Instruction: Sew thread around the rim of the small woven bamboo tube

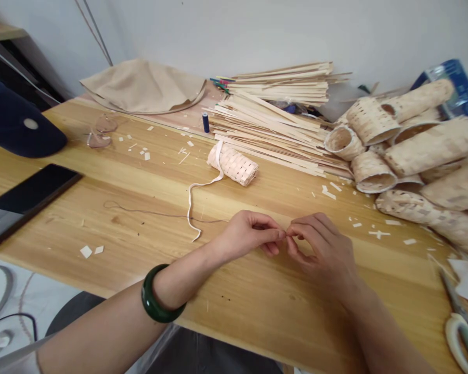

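Note:
My left hand [253,234] and my right hand [322,241] meet fingertip to fingertip over the table, both in a pinch. A thin dark thread [156,212] trails along the wood from the left and runs to my left hand. What sits between the fingertips is too small to make out. Beyond my hands a small woven cylinder [237,165] lies on its side, with a white ribbon [190,200] around its left end and trailing onto the table. A dark blue thread spool [206,122] stands upright farther back.
Bundled wood strips [269,130] lie at the back, woven tubes [374,122] are piled at the right. Scissors [462,322] rest at the right edge, a phone [31,200] at the left. Beige cloth [144,85], glasses [99,137] and scattered chips are behind; the wooden table [257,322] ends in front.

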### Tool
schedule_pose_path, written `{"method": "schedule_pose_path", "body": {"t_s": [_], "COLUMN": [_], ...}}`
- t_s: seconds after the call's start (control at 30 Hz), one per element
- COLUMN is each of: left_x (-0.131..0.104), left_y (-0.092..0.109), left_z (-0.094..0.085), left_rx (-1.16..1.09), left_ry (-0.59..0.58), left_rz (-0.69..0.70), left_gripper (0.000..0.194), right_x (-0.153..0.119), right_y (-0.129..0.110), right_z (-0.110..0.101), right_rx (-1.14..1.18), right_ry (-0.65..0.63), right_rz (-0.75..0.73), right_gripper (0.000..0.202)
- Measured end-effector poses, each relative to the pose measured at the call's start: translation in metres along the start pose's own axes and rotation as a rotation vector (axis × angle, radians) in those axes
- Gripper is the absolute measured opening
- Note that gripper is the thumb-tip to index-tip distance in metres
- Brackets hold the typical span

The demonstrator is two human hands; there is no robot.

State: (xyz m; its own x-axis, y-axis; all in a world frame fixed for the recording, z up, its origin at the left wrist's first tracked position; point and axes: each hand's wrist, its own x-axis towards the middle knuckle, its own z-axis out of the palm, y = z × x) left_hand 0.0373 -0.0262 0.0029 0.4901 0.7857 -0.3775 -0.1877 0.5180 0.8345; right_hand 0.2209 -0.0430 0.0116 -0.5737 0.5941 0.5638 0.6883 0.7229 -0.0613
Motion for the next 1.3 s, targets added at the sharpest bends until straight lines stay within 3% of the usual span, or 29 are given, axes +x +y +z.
{"method": "schedule_pose_path", "body": {"t_s": [0.2,0.43,0.73,1.03,1.3], "left_x": [-0.001,-0.003,-0.003,-0.004,-0.004], "left_y": [0.003,0.007,0.007,0.005,0.006], "left_z": [0.0,-0.002,-0.003,-0.001,-0.001], "left_rx": [0.079,0.024,0.036,0.127,0.094], "left_ry": [0.0,0.004,-0.007,-0.051,-0.024], "left_rz": [-0.004,0.023,0.056,0.042,0.031], "left_gripper": [0.012,0.012,0.012,0.014,0.011], "right_x": [-0.002,-0.01,-0.005,-0.001,0.0], "right_y": [0.0,0.004,-0.002,-0.007,-0.008], "right_z": [-0.001,-0.004,-0.003,-0.002,-0.003], "right_rx": [0.098,0.158,0.396,0.829,0.791], "right_ry": [-0.015,0.107,0.048,-0.05,0.009], "right_rz": [0.059,0.306,0.382,0.769,0.776], "right_gripper": [0.01,0.017,0.012,0.013,0.014]}}
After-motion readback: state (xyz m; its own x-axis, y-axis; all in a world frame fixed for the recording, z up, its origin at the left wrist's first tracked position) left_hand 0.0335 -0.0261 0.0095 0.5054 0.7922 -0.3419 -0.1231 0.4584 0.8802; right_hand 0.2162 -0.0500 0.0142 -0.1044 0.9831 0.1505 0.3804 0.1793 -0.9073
